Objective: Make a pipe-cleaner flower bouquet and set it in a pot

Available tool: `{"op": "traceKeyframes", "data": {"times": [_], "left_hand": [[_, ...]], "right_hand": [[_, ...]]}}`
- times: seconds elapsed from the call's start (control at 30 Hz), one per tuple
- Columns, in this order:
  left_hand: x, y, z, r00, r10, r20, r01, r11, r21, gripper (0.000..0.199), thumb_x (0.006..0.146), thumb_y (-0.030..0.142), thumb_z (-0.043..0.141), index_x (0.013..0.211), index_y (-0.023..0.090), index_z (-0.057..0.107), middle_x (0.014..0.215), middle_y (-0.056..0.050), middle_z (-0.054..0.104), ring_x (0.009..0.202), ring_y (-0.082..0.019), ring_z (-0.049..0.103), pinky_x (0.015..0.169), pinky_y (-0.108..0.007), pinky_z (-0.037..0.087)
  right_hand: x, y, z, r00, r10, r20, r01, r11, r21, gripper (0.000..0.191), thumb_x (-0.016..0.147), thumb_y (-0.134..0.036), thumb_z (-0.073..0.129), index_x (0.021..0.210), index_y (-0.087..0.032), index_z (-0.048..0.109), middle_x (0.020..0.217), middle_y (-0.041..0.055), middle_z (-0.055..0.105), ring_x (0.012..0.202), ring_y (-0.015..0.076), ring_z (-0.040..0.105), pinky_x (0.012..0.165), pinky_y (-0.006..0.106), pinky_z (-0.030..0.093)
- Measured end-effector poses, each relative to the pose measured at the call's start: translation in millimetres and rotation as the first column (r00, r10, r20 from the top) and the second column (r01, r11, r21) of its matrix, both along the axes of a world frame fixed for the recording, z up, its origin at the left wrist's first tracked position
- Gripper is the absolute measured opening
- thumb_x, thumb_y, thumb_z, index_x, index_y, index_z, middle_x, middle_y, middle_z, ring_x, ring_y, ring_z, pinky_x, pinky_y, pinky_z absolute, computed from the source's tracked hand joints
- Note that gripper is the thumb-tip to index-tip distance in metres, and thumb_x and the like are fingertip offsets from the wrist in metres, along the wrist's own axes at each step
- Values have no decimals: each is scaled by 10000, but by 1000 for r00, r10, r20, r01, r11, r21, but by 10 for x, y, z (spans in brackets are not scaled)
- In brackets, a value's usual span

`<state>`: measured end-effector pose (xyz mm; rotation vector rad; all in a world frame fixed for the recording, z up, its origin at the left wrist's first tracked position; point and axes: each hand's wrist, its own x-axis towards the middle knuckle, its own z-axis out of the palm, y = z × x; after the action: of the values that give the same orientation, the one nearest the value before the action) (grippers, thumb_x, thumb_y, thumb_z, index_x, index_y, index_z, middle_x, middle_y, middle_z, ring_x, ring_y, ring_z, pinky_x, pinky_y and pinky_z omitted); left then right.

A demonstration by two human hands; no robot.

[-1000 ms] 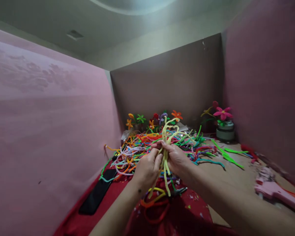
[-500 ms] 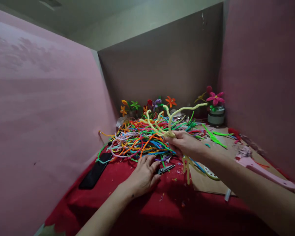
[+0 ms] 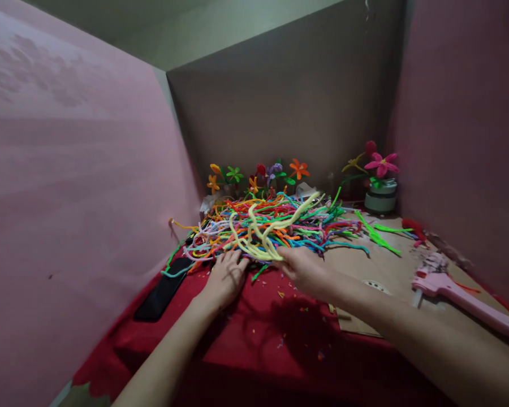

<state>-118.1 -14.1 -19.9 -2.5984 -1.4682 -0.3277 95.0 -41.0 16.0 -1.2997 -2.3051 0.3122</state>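
My right hand [image 3: 303, 270] is closed around the lower ends of several pale yellow pipe cleaners [image 3: 254, 240]. Their wavy free ends lean up and left over a heap of multicoloured pipe cleaners [image 3: 220, 232]. At the heap's front edge, my left hand [image 3: 225, 278] rests palm down on the red cloth [image 3: 246, 339], its fingers stretched forward and touching the edge. Its fingertips are partly lost against the strands. The small snips seen earlier do not show now.
Pipe-cleaner flowers [image 3: 299, 168] stand behind the heap, and a potted pink flower [image 3: 382, 165] at the back right. A black phone [image 3: 159, 297] lies left. Right are cardboard [image 3: 360, 316], green pieces [image 3: 377, 237] and a pink glue gun [image 3: 453, 294]. Pink walls [image 3: 89, 198] enclose the sides.
My right hand has lowered the yellow pipe cleaners onto the front of the heap. My left hand has shifted left. The snips beside it have gone from sight.
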Motion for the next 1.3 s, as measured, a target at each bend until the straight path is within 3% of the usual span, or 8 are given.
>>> {"op": "traceKeyframes", "data": {"times": [0.2,0.3,0.4,0.5,0.6,0.73,0.93,1.3], "left_hand": [[-218,80,222,985,-59,160,79,990,-119,251,804,196,476,981,229,651,1106,-45,593,1025,-184,518,908,-314,397],[-283,111,346,816,97,570,39,974,-221,181,757,229,522,856,171,662,1001,-55,638,948,-190,568,851,-294,438],[-232,123,503,669,225,708,-57,966,-253,242,769,286,491,870,130,644,833,-53,664,801,-196,603,732,-305,474],[-9,62,685,649,167,743,3,975,-221,258,777,335,508,853,135,651,835,-34,672,795,-178,602,736,-278,466],[288,-25,779,768,-19,640,208,953,-221,218,787,304,521,883,162,656,848,-18,677,790,-153,602,729,-249,459],[525,-4,622,875,-192,444,296,939,-178,174,798,243,527,878,185,670,863,-26,688,793,-149,606,733,-244,443],[479,140,273,834,-108,541,191,977,-100,183,831,233,486,833,174,660,772,-24,682,709,-135,608,670,-219,424],[431,174,160,899,-240,366,341,909,-241,151,806,260,535,847,168,646,801,-34,643,750,-148,564,685,-231,406]], "right_hand": [[-48,-99,-230,936,-85,340,72,996,49,221,804,-73,407,942,-144,563,878,126,622,723,228,602,548,273,338],[-16,-101,-171,910,-111,398,96,994,58,217,817,-71,401,954,-136,557,895,139,601,748,241,597,569,288,366],[-25,-93,-84,872,-226,434,158,969,188,261,853,-84,349,1023,-136,540,920,151,584,782,253,576,584,304,374],[-64,-79,-146,847,-271,458,153,948,279,294,860,-97,348,1096,-120,524,928,163,581,803,274,556,605,334,370],[-53,-67,-291,839,-236,491,114,958,264,330,846,-132,415,1165,-96,494,945,162,584,841,287,536,658,368,365],[44,-71,-360,889,-154,430,31,959,280,339,837,-188,479,1175,-157,489,989,109,570,882,266,502,685,352,346],[100,-6,-422,931,-55,360,-68,945,320,117,862,-202,486,832,-198,600,866,52,559,822,204,463,684,313,300],[71,62,-518,904,-98,416,-84,913,398,79,808,-142,555,751,-160,607,793,68,580,751,218,470,672,338,297]]}}
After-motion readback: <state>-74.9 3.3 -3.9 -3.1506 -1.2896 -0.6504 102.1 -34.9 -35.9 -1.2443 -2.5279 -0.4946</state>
